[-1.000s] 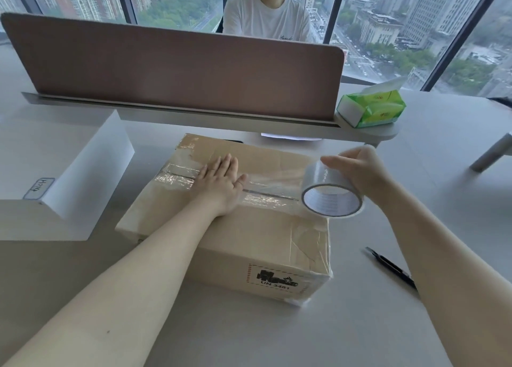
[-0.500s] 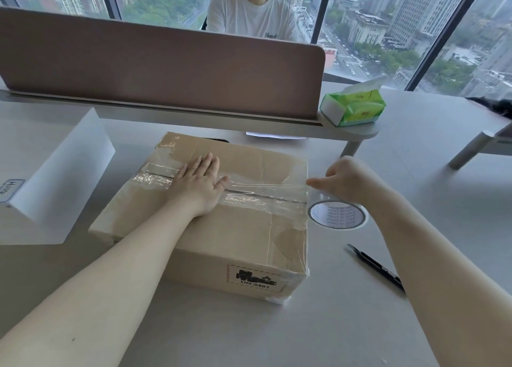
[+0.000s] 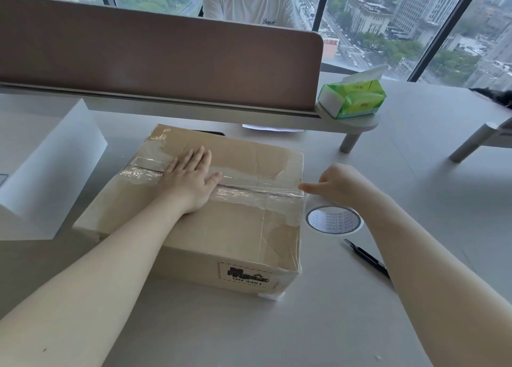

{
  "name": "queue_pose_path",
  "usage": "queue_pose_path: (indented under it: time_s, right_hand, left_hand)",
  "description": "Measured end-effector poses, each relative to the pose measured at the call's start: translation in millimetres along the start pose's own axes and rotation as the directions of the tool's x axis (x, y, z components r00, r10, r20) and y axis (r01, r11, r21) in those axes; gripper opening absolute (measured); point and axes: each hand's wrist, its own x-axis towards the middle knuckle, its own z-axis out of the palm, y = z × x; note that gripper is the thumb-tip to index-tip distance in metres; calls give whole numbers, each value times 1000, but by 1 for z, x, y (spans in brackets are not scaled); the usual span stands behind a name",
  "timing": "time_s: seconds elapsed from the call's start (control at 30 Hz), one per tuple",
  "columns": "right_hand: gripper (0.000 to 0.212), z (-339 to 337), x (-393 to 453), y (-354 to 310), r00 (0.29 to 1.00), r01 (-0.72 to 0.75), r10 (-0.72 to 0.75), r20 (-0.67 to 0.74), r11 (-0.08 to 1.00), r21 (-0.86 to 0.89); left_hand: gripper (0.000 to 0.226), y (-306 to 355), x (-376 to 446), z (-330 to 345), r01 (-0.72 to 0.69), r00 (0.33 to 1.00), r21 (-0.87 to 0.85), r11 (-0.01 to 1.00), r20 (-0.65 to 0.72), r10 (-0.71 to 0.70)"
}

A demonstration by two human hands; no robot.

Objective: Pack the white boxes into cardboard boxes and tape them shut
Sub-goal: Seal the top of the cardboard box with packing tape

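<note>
- The closed brown cardboard box (image 3: pixel 210 211) lay on the grey table (image 3: pixel 318 325), flaps down and clear tape along its top seam; its contents could not be seen.
- The left hand (image 3: pixel 188 178) lay flat on the taped seam, fingers straight and together.
- The right hand (image 3: pixel 336 184) gripped the roll of clear packing tape (image 3: pixel 333 219) at the box's right edge, just off the top, forefinger pointing at the seam end.
- A large white box (image 3: pixel 47 172) stood left of it, cut off by the frame edge.
- A green tissue pack (image 3: pixel 353 98) on the raised shelf (image 3: pixel 357 123) showed one white tissue.
- A black pen-like tool (image 3: pixel 367 257) was partly hidden behind the right forearm.
</note>
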Motion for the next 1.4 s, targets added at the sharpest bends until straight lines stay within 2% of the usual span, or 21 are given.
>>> queue_pose_path:
  time_s: [0.4,0.53,0.6,0.7,0.87,1.0,1.07,1.2,1.33,1.4]
  right_hand:
    - [61,21,4,10,1000,-13,14,-11,996,85]
    - [61,27,4,12,999,-42,44,-15,992,118]
    - [61,28,3,14,998,-53,55,-12,991,124]
    - [61,30,2,17,998,-59,59,4,987,147]
    - [61,32,4,23,1000,-1,-4,18,969,247]
    - [48,30,3,53,996,11,-61,69,821,571]
    - [36,30,0,64,991,40,-110,70,768,640]
    - [33,34,2,71,967,135,-245,72,731,668]
    - [37,39,10,73,952,188,-302,52,711,677]
    - [46,40,15,75,947,218,-317,49,748,627]
  left_hand:
    - [63,0,-1,-1,-6,1000,34,999,25,6]
    - [62,8,-3,-8,-4,998,126,992,63,-4]
    - [59,18,-3,-11,-37,999,177,983,31,32]
    - [59,45,-6,-8,-125,991,86,988,67,119]
    - [62,58,-6,-1,-107,985,83,991,145,95]
    - [61,65,-8,-10,-51,982,150,987,187,22]
    - [60,80,-10,-12,-12,989,128,992,146,-7]
    - [60,134,-11,-3,-7,996,-79,997,89,14]
    - [62,149,-6,12,26,998,13,1000,60,-26]
    - [63,148,-5,15,38,997,22,999,67,-40]
